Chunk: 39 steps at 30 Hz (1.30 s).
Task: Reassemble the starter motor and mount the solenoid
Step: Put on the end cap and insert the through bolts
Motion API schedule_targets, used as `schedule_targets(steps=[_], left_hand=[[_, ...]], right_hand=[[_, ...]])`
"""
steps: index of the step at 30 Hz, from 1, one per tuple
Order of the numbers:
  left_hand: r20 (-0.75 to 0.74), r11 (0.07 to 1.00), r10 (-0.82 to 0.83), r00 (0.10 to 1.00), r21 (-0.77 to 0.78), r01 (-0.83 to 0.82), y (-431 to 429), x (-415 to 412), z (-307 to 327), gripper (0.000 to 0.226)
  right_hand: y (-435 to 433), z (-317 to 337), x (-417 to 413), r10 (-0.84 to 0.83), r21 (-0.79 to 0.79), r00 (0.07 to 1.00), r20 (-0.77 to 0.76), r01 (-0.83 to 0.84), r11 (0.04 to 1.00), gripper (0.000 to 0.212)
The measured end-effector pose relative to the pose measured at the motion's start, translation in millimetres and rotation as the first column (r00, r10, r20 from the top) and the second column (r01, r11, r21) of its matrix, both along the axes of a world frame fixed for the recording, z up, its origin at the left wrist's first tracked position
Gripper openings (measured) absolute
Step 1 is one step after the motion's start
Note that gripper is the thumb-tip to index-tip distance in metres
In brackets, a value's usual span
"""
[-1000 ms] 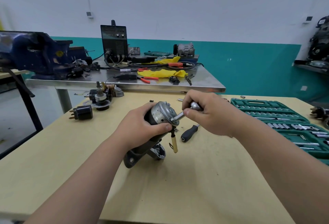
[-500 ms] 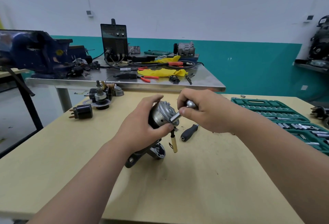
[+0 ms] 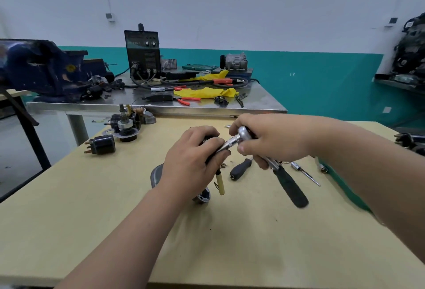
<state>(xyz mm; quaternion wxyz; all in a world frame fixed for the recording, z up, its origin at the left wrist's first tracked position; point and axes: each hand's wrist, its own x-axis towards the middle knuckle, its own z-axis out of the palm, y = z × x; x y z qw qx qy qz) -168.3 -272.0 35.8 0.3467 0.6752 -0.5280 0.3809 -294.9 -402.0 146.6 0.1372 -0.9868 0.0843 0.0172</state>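
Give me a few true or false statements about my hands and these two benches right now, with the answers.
1. The left hand grips the starter motor. True.
2. The right hand holds a hammer. False: it holds a ratchet.
3. The black screwdriver handle lies on the wooden table. True.
4. The yellow cloth is on the wooden table. False: it lies on the steel bench.

Starter motor (image 3: 202, 196) tilted, mostly covered, black solenoid (image 3: 103, 144) on its side, well apart

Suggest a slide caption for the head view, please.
Left hand grips the starter motor while the right hand holds a ratchet to it.
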Motion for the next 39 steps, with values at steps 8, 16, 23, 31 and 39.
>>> schedule_targets(steps=[8,16,23,31,39], left_hand=[[0.039,1.0,0.006,0.999,0.008,-0.006,-2,2,-1,0.03],[0.031,1.0,-0.004,1.0,0.004,0.004,-1,1,-1,0.029],[0.027,1.0,0.02,0.999,-0.017,-0.02,-2,1,-1,0.032],[0.074,0.999,-0.018,0.997,-0.028,0.02,-2,2,0,0.027],[0.083,1.0,-0.017,0.996,-0.021,0.019,-4,4,-1,0.03]], right_hand=[[-18,-8,0,0.016,-0.067,0.992,0.121,-0.008,0.998,0.02],[-8,9,4,0.191,-0.43,0.975,0.117,-0.123,0.894,0.019],[5,-5,13,-0.236,-0.021,0.969,0.069,0.238,0.971,0.071],[-2,7,3,0.142,-0.454,0.988,0.06,-0.099,0.885,0.033],[5,14,7,0.075,-0.394,0.996,-0.052,-0.089,0.915,0.032]])
